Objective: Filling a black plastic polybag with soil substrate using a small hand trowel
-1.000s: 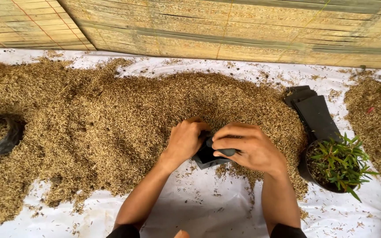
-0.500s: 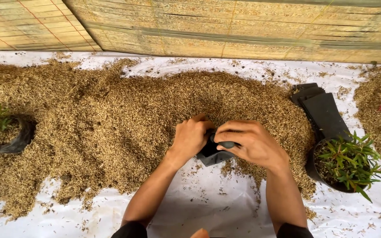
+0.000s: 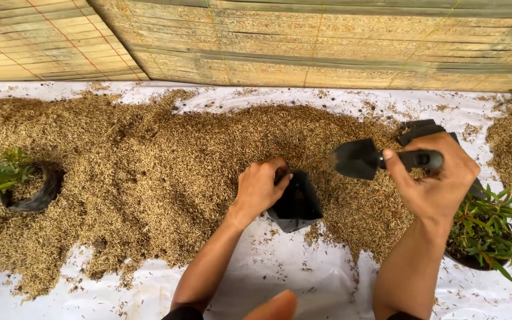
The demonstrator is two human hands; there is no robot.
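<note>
Fingers of left hand (image 3: 260,188) pinching open black grow bag (image 3: 296,204); right hand (image 3: 437,178) gripping black trowel (image 3: 362,159).

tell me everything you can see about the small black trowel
The small black trowel is a hand tool with a broad, pointed, slightly dished blade and a short black handle, dull all over like plastic or coated metal. The right hand holds it by the handle, thumb along the neck. It lies roughly level in the air, blade pointing left, above the heap of brown husks and up and right of the black grow bag. The blade looks empty.
</note>
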